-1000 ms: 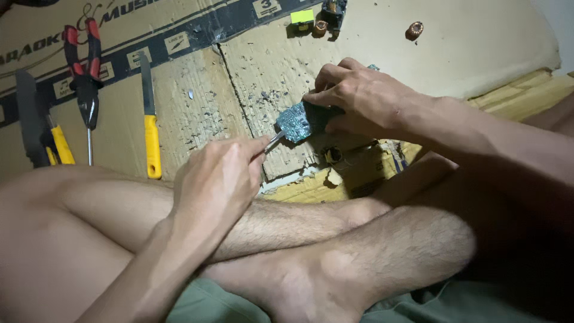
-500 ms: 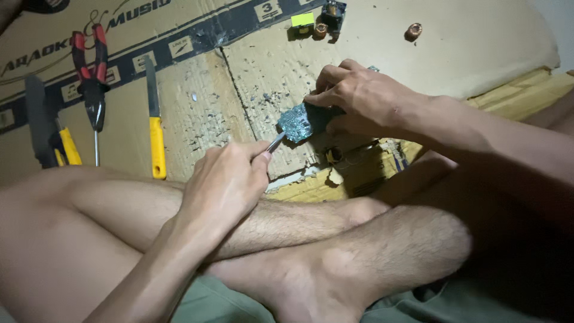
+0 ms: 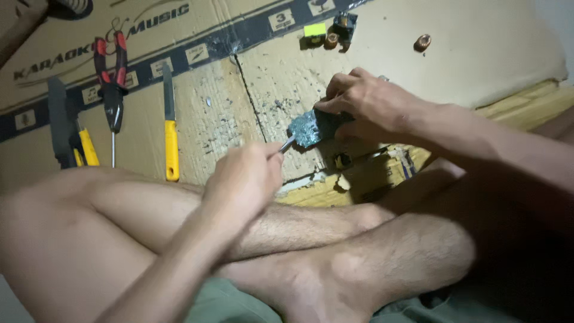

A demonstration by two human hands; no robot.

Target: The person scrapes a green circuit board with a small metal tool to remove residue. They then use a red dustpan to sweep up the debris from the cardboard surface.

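Observation:
My right hand (image 3: pixel 365 101) grips a small bluish-green circuit board (image 3: pixel 308 127), pressing it against the flattened cardboard (image 3: pixel 239 113). My left hand (image 3: pixel 245 179) is closed around a thin metal tool (image 3: pixel 288 144) whose tip touches the board's lower left edge. Most of the tool is hidden inside my fist. My crossed bare legs fill the lower part of the view.
Red-handled pliers (image 3: pixel 112 66), a yellow-handled knife (image 3: pixel 170 128), a screwdriver and a dark-bladed tool (image 3: pixel 60 122) lie on the cardboard at left. Small electronic parts (image 3: pixel 329 33) and a copper coil (image 3: pixel 422 42) sit at the top. Debris specks surround the board.
The view has shifted slightly, so the tools at left sit further right. Both hands hold the same grip, with the tool tip still at the board.

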